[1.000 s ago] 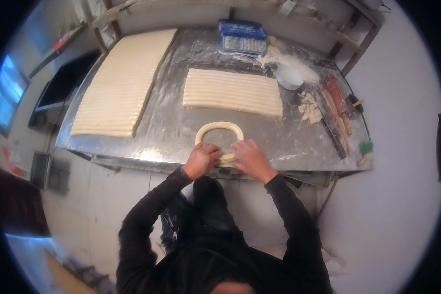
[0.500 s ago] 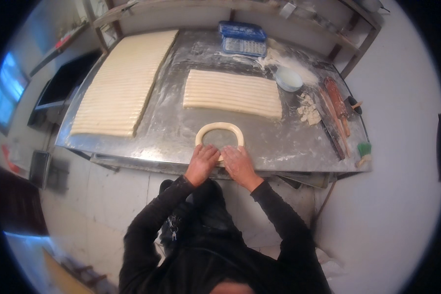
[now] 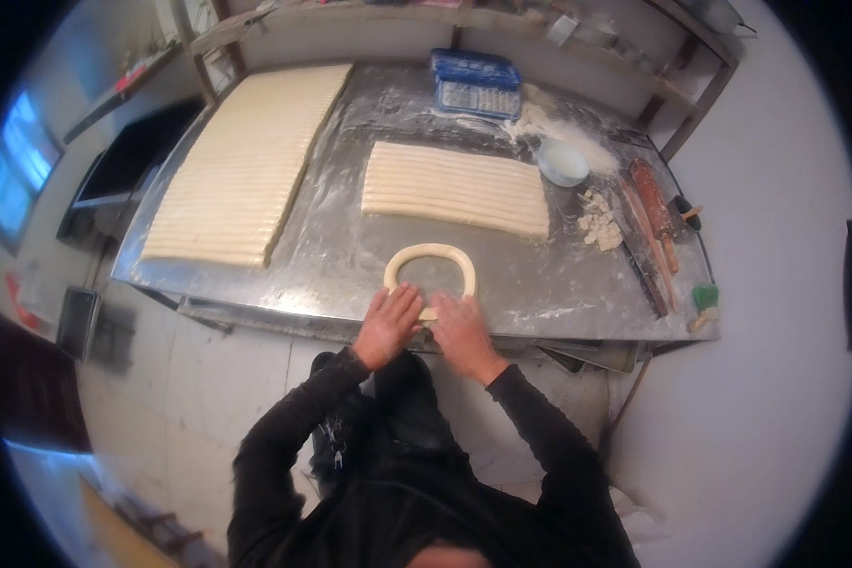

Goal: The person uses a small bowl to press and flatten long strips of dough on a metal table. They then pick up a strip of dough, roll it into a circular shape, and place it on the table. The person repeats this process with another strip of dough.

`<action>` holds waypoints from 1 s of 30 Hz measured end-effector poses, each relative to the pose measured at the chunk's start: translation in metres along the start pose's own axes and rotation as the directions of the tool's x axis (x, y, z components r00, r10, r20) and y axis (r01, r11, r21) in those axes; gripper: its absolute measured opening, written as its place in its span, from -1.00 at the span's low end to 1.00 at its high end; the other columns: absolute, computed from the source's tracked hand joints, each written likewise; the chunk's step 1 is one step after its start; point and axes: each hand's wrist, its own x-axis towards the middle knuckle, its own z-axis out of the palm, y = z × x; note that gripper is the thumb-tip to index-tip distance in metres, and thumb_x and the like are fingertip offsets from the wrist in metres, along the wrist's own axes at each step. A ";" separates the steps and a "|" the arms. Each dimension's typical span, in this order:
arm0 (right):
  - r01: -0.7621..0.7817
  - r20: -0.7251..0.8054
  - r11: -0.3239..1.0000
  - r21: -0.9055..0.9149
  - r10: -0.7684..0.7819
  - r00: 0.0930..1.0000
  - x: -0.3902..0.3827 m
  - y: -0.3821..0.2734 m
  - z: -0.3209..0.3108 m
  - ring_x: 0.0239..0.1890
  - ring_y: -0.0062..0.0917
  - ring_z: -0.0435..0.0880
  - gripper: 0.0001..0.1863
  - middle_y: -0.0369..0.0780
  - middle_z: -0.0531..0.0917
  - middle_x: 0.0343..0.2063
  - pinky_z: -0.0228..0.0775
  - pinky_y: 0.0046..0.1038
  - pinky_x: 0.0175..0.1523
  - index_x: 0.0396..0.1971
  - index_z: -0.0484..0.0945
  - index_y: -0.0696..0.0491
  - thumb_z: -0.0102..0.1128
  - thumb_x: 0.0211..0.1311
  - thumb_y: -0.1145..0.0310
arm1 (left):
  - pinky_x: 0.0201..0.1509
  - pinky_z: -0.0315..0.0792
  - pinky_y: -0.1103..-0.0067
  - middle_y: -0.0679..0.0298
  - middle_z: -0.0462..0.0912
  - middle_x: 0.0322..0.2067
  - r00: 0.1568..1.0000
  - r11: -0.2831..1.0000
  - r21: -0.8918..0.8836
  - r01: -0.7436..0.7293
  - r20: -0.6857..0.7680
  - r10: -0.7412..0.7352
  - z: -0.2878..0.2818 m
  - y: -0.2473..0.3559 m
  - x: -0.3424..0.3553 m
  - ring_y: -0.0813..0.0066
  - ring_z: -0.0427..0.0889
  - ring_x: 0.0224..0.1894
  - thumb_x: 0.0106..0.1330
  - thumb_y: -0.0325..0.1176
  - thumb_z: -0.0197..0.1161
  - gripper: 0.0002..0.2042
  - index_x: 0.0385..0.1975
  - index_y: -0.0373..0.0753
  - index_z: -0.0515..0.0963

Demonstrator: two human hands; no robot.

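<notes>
A rope of pale dough, curved into a dough ring [image 3: 434,252], lies flat near the front edge of the metal table. Its near side is partly covered by both hands. My left hand [image 3: 389,325] rests with its fingers stretched out over the ring's near left part. Opposite it, my right hand [image 3: 463,333] has bent fingers closed on the near right part, where a bit of dough shows between the hands. Just beyond the ring is a slab of dough strips [image 3: 454,187] laid side by side. A bigger slab of dough strips [image 3: 246,166] covers the table's left side.
On the metal table [image 3: 331,256], a blue scale [image 3: 476,83] stands at the back. Farther right are a pale bowl [image 3: 562,163], loose flour [image 3: 577,133], dough scraps [image 3: 598,222], a rolling pin [image 3: 651,201] and a green-bristled brush [image 3: 704,301]. Wooden shelving [image 3: 388,17] runs behind.
My right hand's fingers have curled more at the near side of the ring, and my left fingers lie further over it. The ring's near side now looks closed between them. The view has shifted slightly.
</notes>
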 end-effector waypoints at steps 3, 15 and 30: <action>-0.227 -0.111 0.971 0.073 0.234 0.966 0.019 0.025 -0.009 0.22 -0.14 0.50 -0.49 0.03 0.55 0.16 0.33 -0.17 0.27 0.16 0.48 0.25 0.20 0.27 0.29 | 0.29 0.29 0.11 -0.06 0.45 0.21 0.985 0.983 -0.096 0.157 -0.058 -0.163 -0.004 -0.007 0.010 -0.07 0.42 0.28 0.24 -0.30 0.33 -0.53 0.14 -0.31 0.49; -0.531 0.089 0.842 -0.092 0.538 0.838 0.069 0.067 0.014 0.15 -0.09 0.54 -0.47 0.03 0.59 0.09 0.39 -0.19 0.23 0.11 0.53 0.23 0.28 0.24 0.19 | -0.17 0.52 0.19 0.07 0.57 -0.24 0.939 0.929 0.151 0.337 -0.123 -0.320 0.072 -0.087 0.067 0.06 0.57 -0.12 0.08 -0.23 0.37 -0.78 -0.38 -0.23 0.62; -0.320 0.562 -0.491 0.810 0.495 0.663 0.027 0.077 0.017 -0.38 -0.38 0.74 -0.63 -0.06 0.71 -0.30 0.58 -0.44 -0.33 -0.03 0.55 0.33 0.30 0.27 0.39 | -0.23 0.64 0.42 0.10 0.66 -0.27 0.806 0.158 -0.829 0.537 0.448 -0.387 0.032 -0.093 0.034 0.32 0.69 -0.35 0.45 -0.35 0.10 -0.70 0.03 -0.46 0.48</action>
